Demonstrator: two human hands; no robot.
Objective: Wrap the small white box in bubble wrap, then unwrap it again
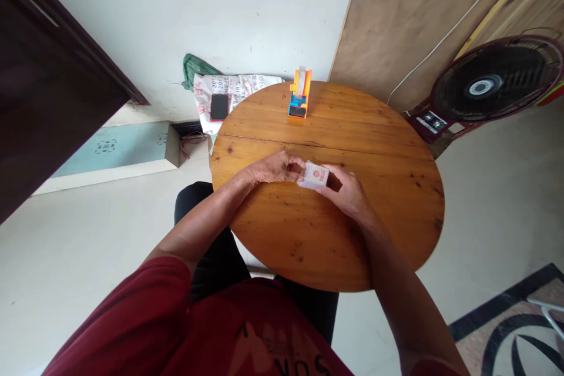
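Both my hands meet over the middle of a round wooden table. Between them is a small white box with red print, like a card pack. My left hand pinches its left end with curled fingers. My right hand holds its right side, fingers wrapped round it. The box is just above the tabletop or resting on it; I cannot tell which.
An orange and blue plastic holder with a pale strip in it stands at the table's far edge. Behind the table lie a printed sack with a dark red-edged phone on it. A floor fan stands at the right.
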